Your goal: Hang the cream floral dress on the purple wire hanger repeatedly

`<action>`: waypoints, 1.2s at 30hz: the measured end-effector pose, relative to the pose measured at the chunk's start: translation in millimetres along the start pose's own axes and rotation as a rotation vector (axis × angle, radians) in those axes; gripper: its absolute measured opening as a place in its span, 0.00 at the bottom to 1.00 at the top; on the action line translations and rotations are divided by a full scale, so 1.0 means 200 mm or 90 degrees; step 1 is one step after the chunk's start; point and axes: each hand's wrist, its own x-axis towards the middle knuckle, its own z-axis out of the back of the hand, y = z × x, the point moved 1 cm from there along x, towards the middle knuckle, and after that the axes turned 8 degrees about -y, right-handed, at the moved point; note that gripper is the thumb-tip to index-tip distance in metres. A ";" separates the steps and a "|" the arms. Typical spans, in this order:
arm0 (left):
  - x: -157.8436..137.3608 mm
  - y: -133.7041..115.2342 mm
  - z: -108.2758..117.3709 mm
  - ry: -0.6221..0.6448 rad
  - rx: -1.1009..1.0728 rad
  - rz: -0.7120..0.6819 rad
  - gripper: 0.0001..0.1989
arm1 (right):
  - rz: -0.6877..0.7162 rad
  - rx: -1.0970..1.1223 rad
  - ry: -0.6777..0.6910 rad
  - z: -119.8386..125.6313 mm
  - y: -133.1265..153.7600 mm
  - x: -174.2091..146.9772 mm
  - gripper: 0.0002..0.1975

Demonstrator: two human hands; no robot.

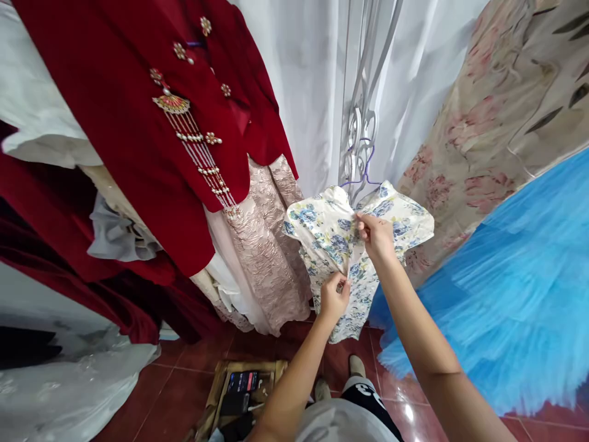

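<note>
A cream floral dress (334, 242) with blue flowers and short sleeves hangs in front of me from a purple hanger (367, 166). My right hand (378, 238) pinches the dress at the upper front edge, just below the neckline. Lower down, my left hand (335, 298) has its thumb and fingers closed on the front of the same dress, near its middle. Between the two hands the front edges meet in a line. Any fastening there is too small to make out.
A dark red jacket (184, 123) with beaded ornaments hangs left, beside a pink textured skirt (271, 258). To the right are a blue tulle skirt (488, 294) and floral drape (483, 141). A white metal stand (361, 116) rises behind. Below, a wooden tray (221, 374) holds a phone (243, 382).
</note>
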 end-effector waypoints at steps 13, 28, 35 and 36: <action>-0.03 -0.04 0.02 0.017 -0.055 0.002 0.09 | 0.081 -0.118 0.051 -0.10 0.15 0.14 0.12; 1.09 -0.60 0.14 0.052 0.087 -0.404 0.08 | 0.124 -0.212 0.115 -0.02 0.22 0.11 0.16; 1.07 -0.59 0.10 -0.060 0.033 -0.368 0.07 | 0.189 -0.236 0.086 -0.04 0.05 0.12 0.16; 1.07 -0.59 0.10 -0.078 0.026 -0.356 0.08 | 0.185 -0.247 0.085 -0.03 0.01 0.12 0.15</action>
